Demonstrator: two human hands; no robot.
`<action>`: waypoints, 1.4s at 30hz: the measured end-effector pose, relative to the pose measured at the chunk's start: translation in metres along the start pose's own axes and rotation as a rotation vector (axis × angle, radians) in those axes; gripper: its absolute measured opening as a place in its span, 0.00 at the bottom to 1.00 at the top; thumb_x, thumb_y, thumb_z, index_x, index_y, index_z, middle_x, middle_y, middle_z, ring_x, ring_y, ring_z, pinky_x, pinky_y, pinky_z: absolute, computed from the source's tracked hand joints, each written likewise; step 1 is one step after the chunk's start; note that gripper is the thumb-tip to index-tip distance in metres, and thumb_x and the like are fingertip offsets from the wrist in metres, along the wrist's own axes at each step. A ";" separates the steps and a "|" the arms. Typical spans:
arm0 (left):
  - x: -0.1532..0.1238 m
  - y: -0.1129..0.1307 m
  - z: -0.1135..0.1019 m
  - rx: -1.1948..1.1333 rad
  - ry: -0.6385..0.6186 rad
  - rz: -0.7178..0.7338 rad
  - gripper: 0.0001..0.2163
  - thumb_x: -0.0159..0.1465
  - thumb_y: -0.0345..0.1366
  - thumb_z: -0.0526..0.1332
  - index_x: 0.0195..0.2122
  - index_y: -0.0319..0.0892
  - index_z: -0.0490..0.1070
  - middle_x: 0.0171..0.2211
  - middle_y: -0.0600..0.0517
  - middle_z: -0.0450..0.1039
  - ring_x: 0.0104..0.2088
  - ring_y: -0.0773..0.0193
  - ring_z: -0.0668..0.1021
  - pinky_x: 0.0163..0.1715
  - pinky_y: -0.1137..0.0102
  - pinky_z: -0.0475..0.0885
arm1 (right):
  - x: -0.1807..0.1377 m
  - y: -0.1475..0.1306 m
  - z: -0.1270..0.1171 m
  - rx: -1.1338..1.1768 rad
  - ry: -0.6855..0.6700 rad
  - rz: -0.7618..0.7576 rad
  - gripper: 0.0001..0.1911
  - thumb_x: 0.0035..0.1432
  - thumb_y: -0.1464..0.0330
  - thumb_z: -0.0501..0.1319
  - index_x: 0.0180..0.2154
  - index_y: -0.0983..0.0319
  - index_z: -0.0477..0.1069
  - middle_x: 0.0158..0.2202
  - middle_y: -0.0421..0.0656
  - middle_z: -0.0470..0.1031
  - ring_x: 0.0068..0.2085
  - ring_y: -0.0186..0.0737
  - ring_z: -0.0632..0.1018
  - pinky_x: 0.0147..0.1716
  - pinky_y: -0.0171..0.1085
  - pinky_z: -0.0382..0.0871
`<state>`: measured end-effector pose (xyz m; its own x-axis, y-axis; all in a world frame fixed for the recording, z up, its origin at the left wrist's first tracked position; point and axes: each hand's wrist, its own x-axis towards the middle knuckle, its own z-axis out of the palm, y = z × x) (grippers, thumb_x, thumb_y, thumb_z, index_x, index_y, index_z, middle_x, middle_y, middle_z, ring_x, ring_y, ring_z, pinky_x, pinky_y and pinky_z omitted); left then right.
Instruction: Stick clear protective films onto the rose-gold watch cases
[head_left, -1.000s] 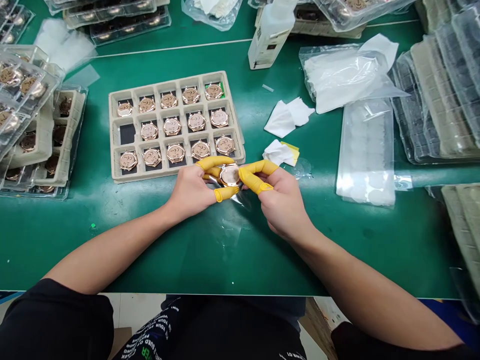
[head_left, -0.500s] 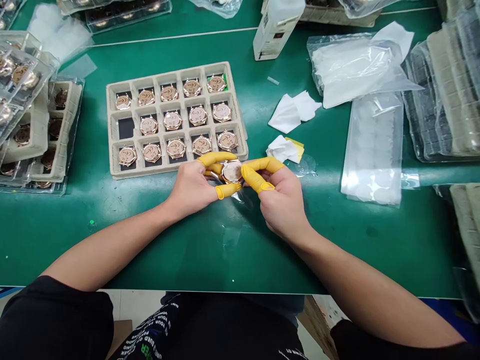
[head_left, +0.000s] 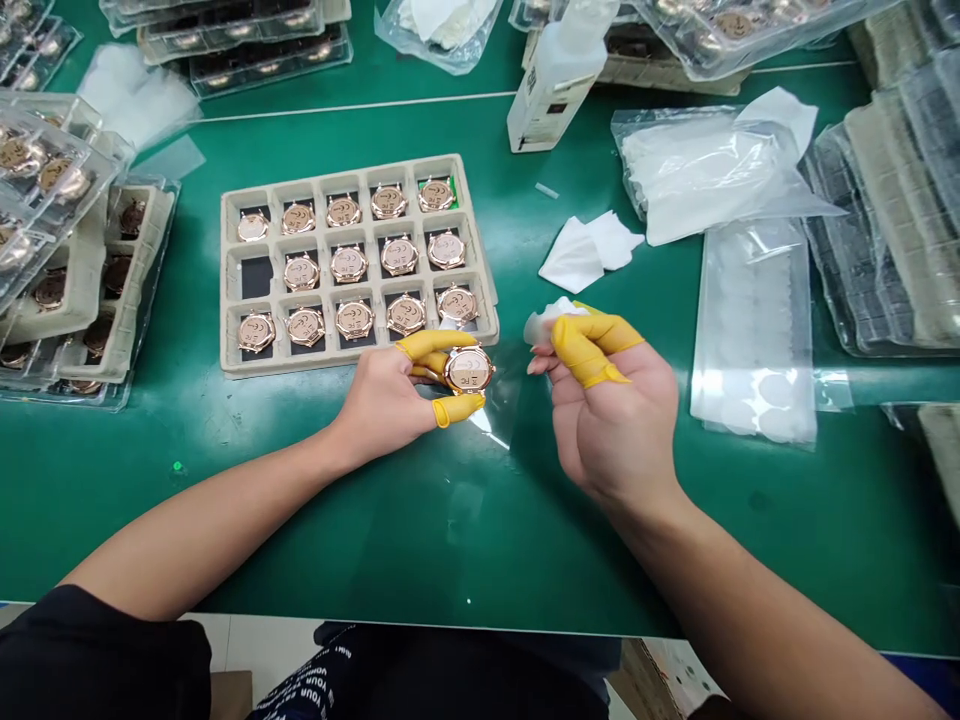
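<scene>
Table with a green top fills the view, and its far and side edges are cut off. Stacks of clear-lidded trays on the left and wrapped grey stacks on the right both run out of the picture. Their contents are blurred behind plastic.

A beige compartment tray lies ahead of the left hand. It has rose-gold cases in every cell but the left end of the middle row. Clear bags of white material lie to the right. A white bottle stands beyond, its top cut off.

The left hand grips a watch case between fingers in yellow cots, just in front of the tray's near edge. The marking on its back is too small to read.

The right hand is apart from the case, with thumb and forefinger cots pinched together; whether anything lies between them cannot be made out. Its fingers hide part of a white wipe. A scrap of clear film shows faintly under the case, and I cannot tell whether it touches it.
</scene>
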<state>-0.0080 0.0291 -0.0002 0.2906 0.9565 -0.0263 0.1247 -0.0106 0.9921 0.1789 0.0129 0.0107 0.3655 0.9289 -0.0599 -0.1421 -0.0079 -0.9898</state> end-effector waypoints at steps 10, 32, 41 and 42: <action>0.000 0.000 0.001 -0.069 -0.039 -0.046 0.27 0.52 0.34 0.77 0.54 0.41 0.80 0.43 0.49 0.87 0.40 0.61 0.87 0.46 0.68 0.85 | -0.011 0.002 0.000 -0.052 -0.112 0.066 0.11 0.54 0.59 0.75 0.34 0.55 0.79 0.37 0.40 0.77 0.39 0.37 0.75 0.39 0.37 0.73; 0.001 -0.006 -0.002 -0.022 -0.045 0.013 0.25 0.53 0.31 0.75 0.53 0.42 0.81 0.41 0.52 0.86 0.39 0.62 0.87 0.46 0.68 0.84 | -0.023 0.008 0.011 -0.147 -0.193 0.017 0.17 0.54 0.52 0.76 0.34 0.56 0.77 0.34 0.39 0.81 0.37 0.38 0.81 0.39 0.38 0.79; 0.001 -0.005 -0.001 -0.021 -0.049 -0.011 0.25 0.53 0.33 0.76 0.54 0.43 0.80 0.42 0.51 0.85 0.40 0.61 0.87 0.47 0.66 0.84 | -0.020 0.007 0.008 -0.144 -0.236 0.013 0.20 0.53 0.49 0.76 0.34 0.56 0.78 0.34 0.39 0.81 0.36 0.38 0.80 0.39 0.40 0.78; 0.001 -0.005 -0.001 -0.022 -0.050 -0.006 0.25 0.52 0.33 0.76 0.54 0.42 0.80 0.42 0.51 0.85 0.40 0.61 0.87 0.47 0.67 0.84 | -0.021 0.007 0.008 -0.144 -0.233 0.006 0.20 0.53 0.49 0.76 0.34 0.56 0.77 0.34 0.39 0.81 0.36 0.38 0.80 0.39 0.40 0.78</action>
<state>-0.0092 0.0308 -0.0047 0.3367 0.9409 -0.0374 0.1054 0.0018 0.9944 0.1629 -0.0034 0.0057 0.1411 0.9887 -0.0510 -0.0054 -0.0508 -0.9987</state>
